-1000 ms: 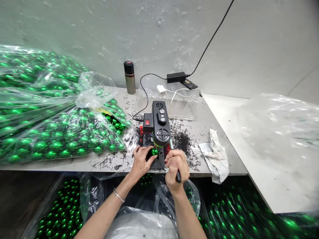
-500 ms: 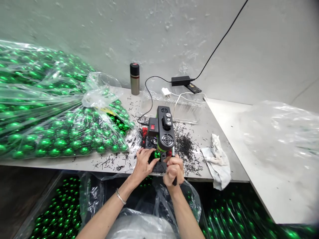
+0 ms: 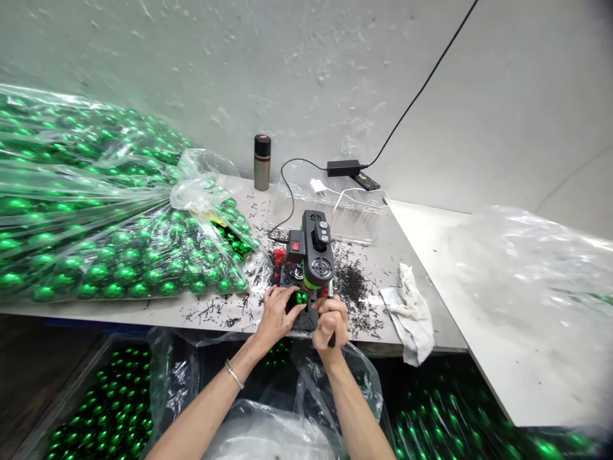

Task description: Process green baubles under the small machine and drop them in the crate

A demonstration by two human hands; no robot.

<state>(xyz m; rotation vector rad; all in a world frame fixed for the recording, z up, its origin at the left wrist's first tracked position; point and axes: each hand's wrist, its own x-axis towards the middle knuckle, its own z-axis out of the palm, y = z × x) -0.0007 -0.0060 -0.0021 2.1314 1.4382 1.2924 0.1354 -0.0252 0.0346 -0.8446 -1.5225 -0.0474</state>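
Between the thumb and forefinger of my left hand (image 3: 278, 313) is a shiny green ball (image 3: 301, 297), held under the front of a small black bench machine (image 3: 316, 249). A silver bracelet circles the left wrist. My right hand (image 3: 331, 324) is wrapped around the machine's lever handle (image 3: 331, 342), whose black end points down toward me. The machine has round vent grilles, silver knobs and a side box with a red switch (image 3: 295, 246). Its black base is partly hidden by my hands.
A clear bag (image 3: 110, 236) of green balls fills the table's left. Black shreds (image 3: 352, 281) lie around the machine. Behind stand a flask (image 3: 262, 163) and a power adapter (image 3: 343, 168); a white cloth (image 3: 409, 313) hangs over the front edge. More green balls (image 3: 103, 402) sit below.
The camera view has shifted slightly. Both hands keep the same grip, the left on the ball and the right on the lever handle.
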